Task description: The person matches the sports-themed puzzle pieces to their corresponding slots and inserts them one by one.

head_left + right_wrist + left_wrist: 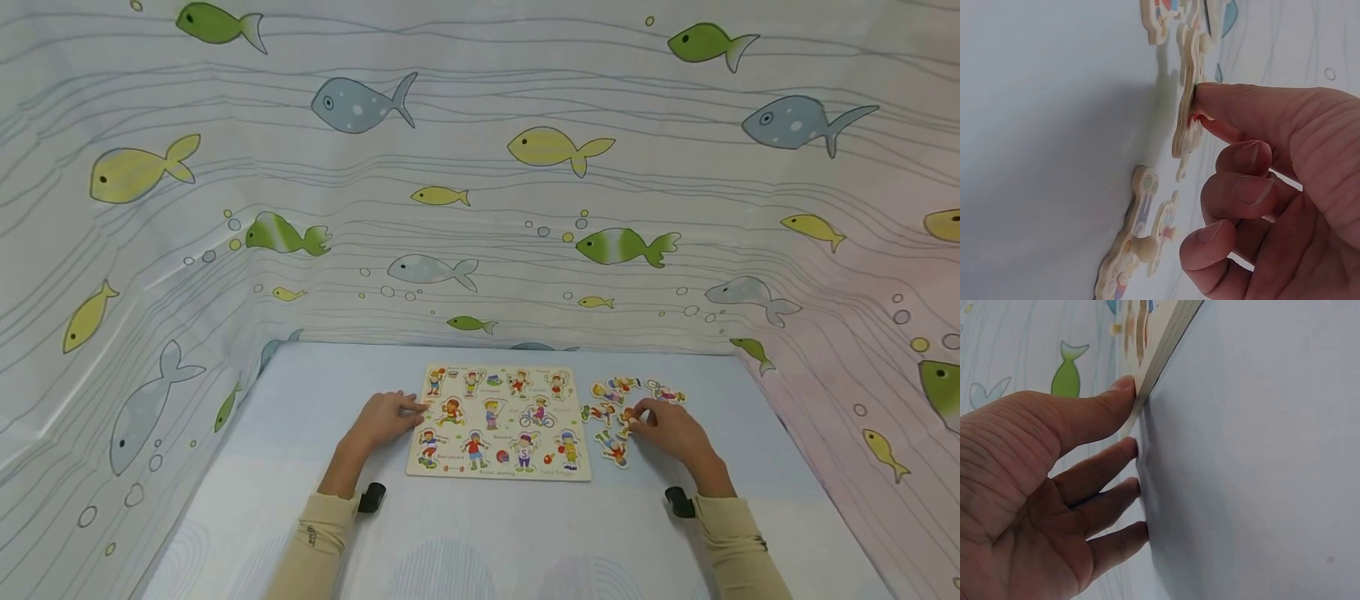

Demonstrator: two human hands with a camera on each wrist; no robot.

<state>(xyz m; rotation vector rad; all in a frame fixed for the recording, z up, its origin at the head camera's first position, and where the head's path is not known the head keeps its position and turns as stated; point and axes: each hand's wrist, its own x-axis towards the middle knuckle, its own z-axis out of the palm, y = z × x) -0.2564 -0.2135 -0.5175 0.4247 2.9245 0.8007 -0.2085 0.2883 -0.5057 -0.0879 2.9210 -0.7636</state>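
A wooden puzzle board [465, 481] printed with children playing sports lies flat on the table. At its left edge rests my left hand [386, 419], fingers loosely spread. The left wrist view shows its thumb [1107, 412] against the board's edge, the other fingertips on the tabletop. My right hand [671, 429], to the right of the board, pinches a figure-shaped wooden puzzle piece [1185, 122] between thumb and index finger. Its remaining fingers are curled in. The held piece is tilted up over the table; the fingers cover part of it.
Several loose figure pieces lie close together right of the board, among them one [615, 450] nearest me and one [666, 393] behind the right hand. A piece with a round wooden knob [1144, 249] shows in the right wrist view. Fish-patterned sheeting [480, 225] surrounds the table.
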